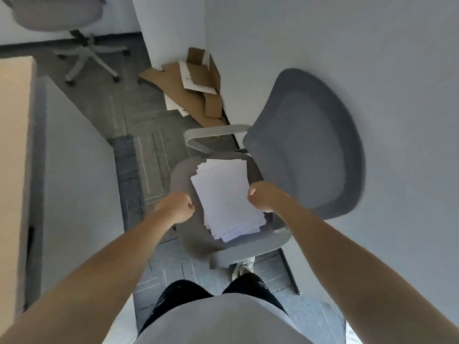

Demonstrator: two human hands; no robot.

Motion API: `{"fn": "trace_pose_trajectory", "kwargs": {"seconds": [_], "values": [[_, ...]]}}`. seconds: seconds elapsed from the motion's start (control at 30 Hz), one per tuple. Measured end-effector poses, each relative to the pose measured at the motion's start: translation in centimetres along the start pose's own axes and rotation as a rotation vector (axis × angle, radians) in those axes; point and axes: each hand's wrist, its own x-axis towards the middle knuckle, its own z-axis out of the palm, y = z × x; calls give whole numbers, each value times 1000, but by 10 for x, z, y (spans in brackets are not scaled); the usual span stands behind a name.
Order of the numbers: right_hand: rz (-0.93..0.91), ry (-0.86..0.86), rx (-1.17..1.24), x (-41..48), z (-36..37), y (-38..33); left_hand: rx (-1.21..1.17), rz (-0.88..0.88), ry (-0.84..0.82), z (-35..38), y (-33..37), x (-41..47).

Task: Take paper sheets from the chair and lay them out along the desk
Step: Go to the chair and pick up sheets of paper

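A loose stack of white paper sheets (228,194) lies on the seat of a grey office chair (308,145) straight in front of me. My right hand (264,197) is curled at the stack's right edge, its fingers overlapping the paper and pinching it. At the left edge my left hand (177,207) is curled into a fist; whether it holds any sheet is unclear. The light wooden desk (15,135) runs along the far left of the view.
Flattened cardboard pieces (196,88) lie on the carpet against the wall beyond the chair. A second grey office chair (59,18) stands at the top left. A white wall is close on the right. My shoe (244,266) is under the chair's front.
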Motion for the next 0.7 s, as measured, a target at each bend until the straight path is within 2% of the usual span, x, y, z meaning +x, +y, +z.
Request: {"fn": "trace_pose_trajectory", "kwargs": {"seconds": [0.1, 0.27, 0.43, 0.7], "values": [[-41, -89, -28, 53, -14, 20, -41, -92, -67, 8, 7, 30], [-39, -120, -10, 139, -16, 46, -194, -218, -72, 21, 19, 85], [-28, -191, 5, 211, 15, 59, -376, -356, -97, 60, 17, 136], [116, -157, 99, 301, 95, 87, -594, -564, -71, 146, -13, 226]]}}
